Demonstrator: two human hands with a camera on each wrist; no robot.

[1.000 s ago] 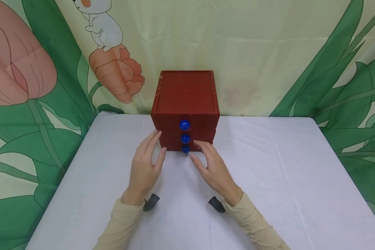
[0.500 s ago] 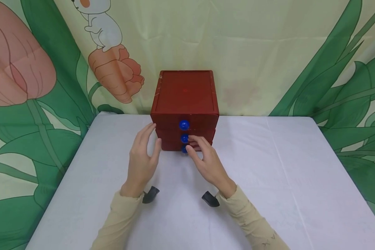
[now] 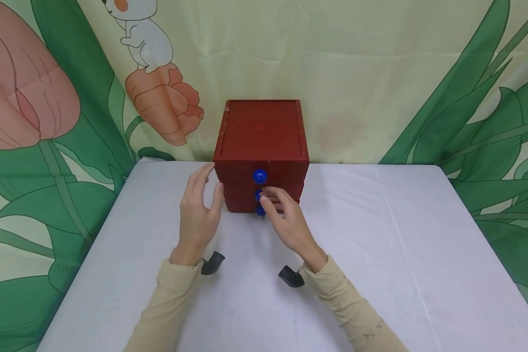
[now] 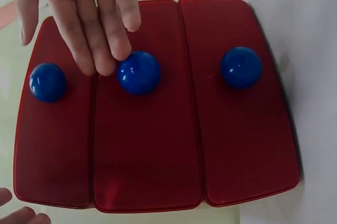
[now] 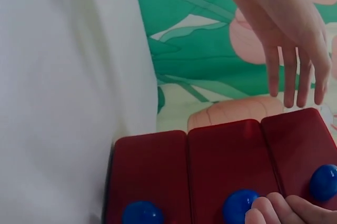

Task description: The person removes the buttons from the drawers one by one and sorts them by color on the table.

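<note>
A dark red chest of drawers [image 3: 261, 129] stands at the back of the table with its drawers closed. Each drawer front has a round blue knob: the top knob [image 3: 260, 176], the middle knob [image 4: 138, 72] and the bottom knob [image 4: 241, 67]. My right hand [image 3: 288, 222] reaches to the middle drawer front. Its fingers extend beside the middle knob, and one fingertip appears to touch it in the left wrist view. My left hand [image 3: 198, 215], fingers extended and thumb apart, is at the chest's upper left front edge; whether it touches is unclear. Neither hand holds anything.
A white cloth covers the table [image 3: 400, 274]. Behind the chest hangs a printed curtain [image 3: 343, 88] with leaves, a tulip and a rabbit on a carrot. A black wrist device [image 3: 213, 263] is under the left wrist, and another black device [image 3: 291, 276] is under the right.
My left hand has moved forward along the chest's left side toward its upper edge. My right hand has moved left and slightly forward to the middle knob. The chest stays put.
</note>
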